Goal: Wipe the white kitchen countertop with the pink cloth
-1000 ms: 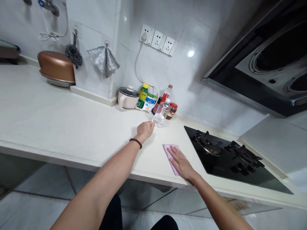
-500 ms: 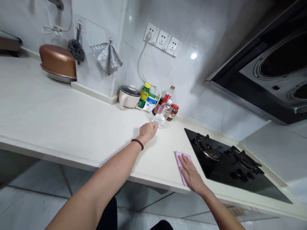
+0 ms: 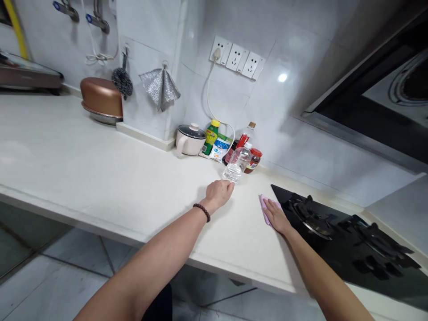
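My left hand (image 3: 219, 194), with a dark bead bracelet on the wrist, is closed just in front of the base of a clear plastic bottle (image 3: 238, 162) with a white cap. Its fingertips are turned away, so I cannot tell whether they hold anything. My right hand (image 3: 277, 216) lies flat with fingers stretched over a folded pink cloth (image 3: 265, 209), pressing it on the white countertop (image 3: 133, 191) beside the left edge of the black gas stove (image 3: 310, 223).
Against the back wall stand a cream electric pot (image 3: 190, 141), a green bottle with yellow cap (image 3: 210, 137), a blue-white packet (image 3: 219, 148) and a red-lidded jar (image 3: 254, 160). A copper-coloured pan (image 3: 102, 96) sits further left. The range hood (image 3: 364, 98) overhangs the right side.
My right hand has slid the pink cloth away from the counter's front edge, toward the stove's back left corner. My left hand stays by the clear bottle. The view has shifted left.
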`<state>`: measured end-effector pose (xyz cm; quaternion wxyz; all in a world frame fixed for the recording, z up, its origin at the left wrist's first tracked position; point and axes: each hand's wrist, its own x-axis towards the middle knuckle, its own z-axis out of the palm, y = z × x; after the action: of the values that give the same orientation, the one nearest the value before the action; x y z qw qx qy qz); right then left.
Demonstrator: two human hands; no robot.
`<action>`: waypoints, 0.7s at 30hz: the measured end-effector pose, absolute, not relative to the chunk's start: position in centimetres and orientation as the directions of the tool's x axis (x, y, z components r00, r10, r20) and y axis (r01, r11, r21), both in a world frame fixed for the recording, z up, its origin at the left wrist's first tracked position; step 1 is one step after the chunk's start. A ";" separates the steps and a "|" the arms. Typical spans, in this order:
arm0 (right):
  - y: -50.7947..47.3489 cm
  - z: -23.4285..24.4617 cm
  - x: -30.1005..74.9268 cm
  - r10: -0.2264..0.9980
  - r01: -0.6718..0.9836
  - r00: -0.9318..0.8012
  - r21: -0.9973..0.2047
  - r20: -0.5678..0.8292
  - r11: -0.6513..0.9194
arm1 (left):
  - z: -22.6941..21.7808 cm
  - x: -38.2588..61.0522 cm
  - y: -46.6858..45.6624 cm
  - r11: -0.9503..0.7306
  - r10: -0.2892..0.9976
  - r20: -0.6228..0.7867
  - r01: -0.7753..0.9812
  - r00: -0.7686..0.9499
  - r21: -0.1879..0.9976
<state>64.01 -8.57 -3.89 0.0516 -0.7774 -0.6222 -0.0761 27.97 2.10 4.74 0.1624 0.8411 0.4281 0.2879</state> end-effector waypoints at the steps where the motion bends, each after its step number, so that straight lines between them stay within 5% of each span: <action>1: -7.6 -3.9 64.7 0.958 0.972 0.224 0.027 0.178 -0.233 | 4.8 28.1 2.0 -0.587 0.809 0.345 0.623 0.476 0.517; 11: -1.0 -3.3 68.2 0.952 0.957 0.271 0.065 0.143 -0.283 | 4.9 28.6 1.7 -0.602 0.797 0.340 0.622 0.498 0.501; 21: -6.1 -3.1 64.6 0.952 0.971 0.221 0.038 0.210 -0.234 | 4.9 28.3 2.3 -0.594 0.804 0.334 0.639 0.492 0.488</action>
<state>64.58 -6.12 -3.11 0.0506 -0.7798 -0.6167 -0.0949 28.26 2.27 4.86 0.1516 0.8503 0.4244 0.2718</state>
